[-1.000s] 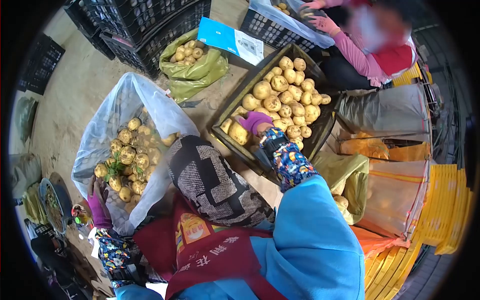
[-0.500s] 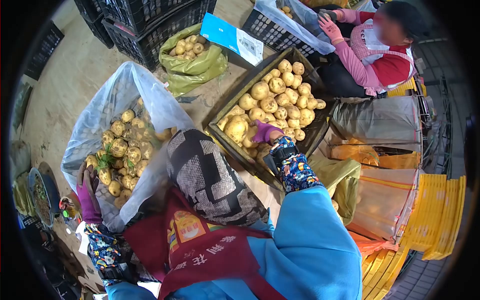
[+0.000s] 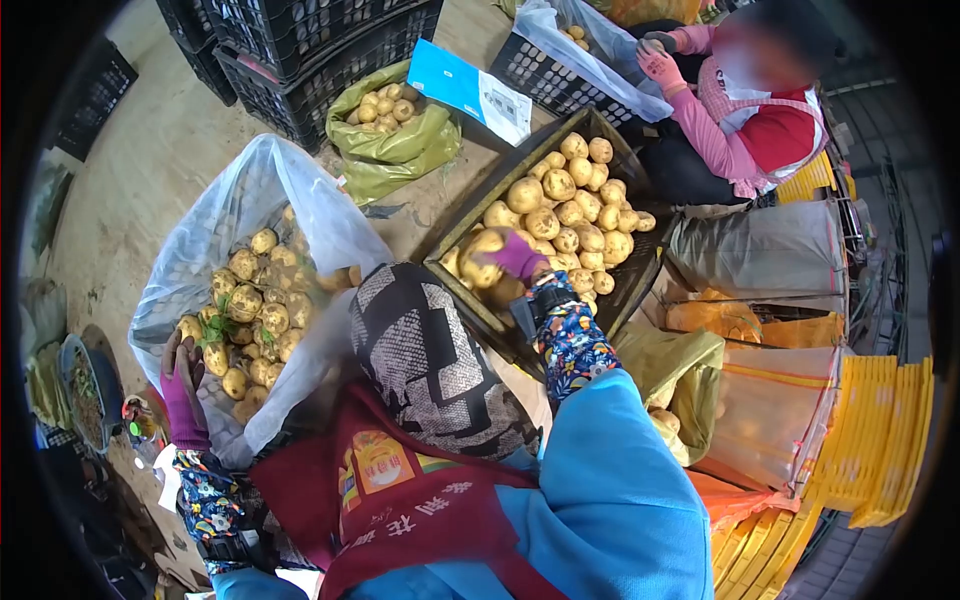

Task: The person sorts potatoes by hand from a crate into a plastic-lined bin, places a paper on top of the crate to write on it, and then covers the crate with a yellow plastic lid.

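My right hand [image 3: 520, 257], in a purple glove, has its fingers closed on a large potato [image 3: 482, 260] above the near left end of a dark crate [image 3: 500, 338]. Behind it in the crate lie several clean yellowish potatoes [image 3: 560, 185]. On the left stands a container lined with clear plastic [image 3: 165, 275], with soil-marked potatoes [image 3: 245, 303] and some green leaves [image 3: 215, 325] inside. My left hand [image 3: 182, 388], gloved in purple with dark fingers, rests at this liner's near left edge. Its fingers are stretched out beside the potatoes, holding nothing visible.
A green sack of potatoes [image 3: 400, 150] and a blue-and-white box [image 3: 470, 90] lie beyond the crate. Black crates [image 3: 320, 60] are stacked at the back. A co-worker [image 3: 740, 120] sits at the upper right. Another green sack [image 3: 690, 370] and yellow crates [image 3: 870, 430] stand on the right.
My right hand has lifted the large potato and drawn it slightly left, toward the crate's near end. My left hand stays at the liner's edge. The view has shifted slightly.
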Demonstrator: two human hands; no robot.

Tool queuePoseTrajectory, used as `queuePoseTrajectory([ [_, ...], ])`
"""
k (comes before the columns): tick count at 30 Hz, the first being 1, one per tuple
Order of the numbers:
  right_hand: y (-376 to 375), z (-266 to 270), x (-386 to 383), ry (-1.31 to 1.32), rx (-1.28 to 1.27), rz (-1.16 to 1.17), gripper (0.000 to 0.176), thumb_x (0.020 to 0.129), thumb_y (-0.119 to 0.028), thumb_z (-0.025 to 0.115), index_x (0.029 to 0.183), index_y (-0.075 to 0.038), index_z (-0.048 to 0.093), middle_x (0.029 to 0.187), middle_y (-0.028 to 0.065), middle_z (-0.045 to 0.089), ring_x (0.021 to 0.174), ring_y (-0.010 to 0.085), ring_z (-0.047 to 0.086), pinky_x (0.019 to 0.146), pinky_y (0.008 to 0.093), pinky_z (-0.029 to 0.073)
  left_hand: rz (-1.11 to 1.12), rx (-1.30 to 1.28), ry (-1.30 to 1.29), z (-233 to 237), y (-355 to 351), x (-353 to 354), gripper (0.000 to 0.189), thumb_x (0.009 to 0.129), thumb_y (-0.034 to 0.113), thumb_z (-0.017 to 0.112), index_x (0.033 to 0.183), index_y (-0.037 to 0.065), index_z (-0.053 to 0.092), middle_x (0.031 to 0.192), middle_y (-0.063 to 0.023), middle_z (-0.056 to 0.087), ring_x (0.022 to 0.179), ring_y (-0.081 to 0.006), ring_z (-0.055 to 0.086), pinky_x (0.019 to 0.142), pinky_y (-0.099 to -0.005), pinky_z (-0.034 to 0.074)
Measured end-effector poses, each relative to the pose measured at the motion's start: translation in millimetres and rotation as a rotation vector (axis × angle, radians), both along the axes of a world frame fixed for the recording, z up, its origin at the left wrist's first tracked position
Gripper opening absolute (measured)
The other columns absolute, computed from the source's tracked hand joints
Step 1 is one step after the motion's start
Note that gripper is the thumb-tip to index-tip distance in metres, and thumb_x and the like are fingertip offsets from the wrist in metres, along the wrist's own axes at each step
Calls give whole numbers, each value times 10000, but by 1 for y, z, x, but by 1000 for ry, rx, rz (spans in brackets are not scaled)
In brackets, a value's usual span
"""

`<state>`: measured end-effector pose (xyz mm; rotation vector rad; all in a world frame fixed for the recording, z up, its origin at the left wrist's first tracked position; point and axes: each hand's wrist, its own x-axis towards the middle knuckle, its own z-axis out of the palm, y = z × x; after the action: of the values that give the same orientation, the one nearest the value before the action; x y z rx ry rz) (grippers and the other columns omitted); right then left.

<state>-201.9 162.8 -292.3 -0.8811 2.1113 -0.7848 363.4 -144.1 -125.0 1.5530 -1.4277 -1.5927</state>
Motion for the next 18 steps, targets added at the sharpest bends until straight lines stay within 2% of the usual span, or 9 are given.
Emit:
queuePoseTrajectory([
  [2,-4,22,-11,-402,-208,-140,759,706,-438,818,1236,35,552,1107,104,655,986,197,623,859,321,505,23,-21,20,-6,0,5,420,995,296,491,1366,99,472,1317,-116,545,1118,-163,569,923,-284,466],
  [4,-14,80,10,-26,55,-241,835,765,-462,767,1340,48,439,1207,169,611,1071,239,602,886,336,497,30,-24,25,-7,1,4,424,997,300,487,1368,95,469,1311,-118,546,1117,-165,568,930,-289,463],
  [7,-7,30,-8,144,127,-294,868,769,-496,737,1387,8,397,1255,193,587,1112,266,593,896,349,492,34,-22,29,3,2,-4,431,1000,299,481,1374,86,459,1312,-123,543,1123,-173,564,943,-298,457],
  [8,-6,46,6,147,107,-304,884,760,-497,740,1400,-3,382,1256,195,588,1114,272,595,902,354,488,38,-22,35,6,3,-4,433,1001,299,478,1376,84,455,1315,-126,541,1127,-177,562,947,-302,456],
  [9,-6,67,15,228,347,-263,901,733,-446,776,1400,3,370,1248,192,596,1114,282,601,912,365,485,45,-20,37,8,4,-2,435,1002,299,476,1379,82,452,1319,-129,539,1132,-180,561,951,-305,454],
  [10,-3,77,25,55,359,-254,994,706,-395,808,1457,-20,276,1295,211,556,1186,308,556,955,377,468,35,-34,46,10,6,0,437,1002,301,476,1378,80,451,1320,-131,538,1138,-184,560,953,-306,454],
  [13,21,41,47,64,207,-199,1294,636,-314,864,1515,-82,-57,1445,260,366,1316,368,409,1035,383,414,-6,-73,71,13,7,0,441,998,311,486,1370,78,456,1324,-136,535,1132,-188,568,945,-308,460],
  [17,21,55,61,-3,164,-166,1329,650,-191,855,1478,-50,-175,1427,225,400,1319,300,413,1052,356,392,40,-37,80,3,-3,-4,427,988,288,500,1359,79,474,1296,-111,547,1110,-179,574,907,-287,469],
  [18,25,52,60,1,150,-171,1271,657,-213,849,1487,-50,-99,1409,221,422,1302,306,429,1043,361,398,42,-38,47,5,-4,-7,423,991,281,489,1363,81,471,1288,-99,551,1104,-168,570,889,-272,468],
])
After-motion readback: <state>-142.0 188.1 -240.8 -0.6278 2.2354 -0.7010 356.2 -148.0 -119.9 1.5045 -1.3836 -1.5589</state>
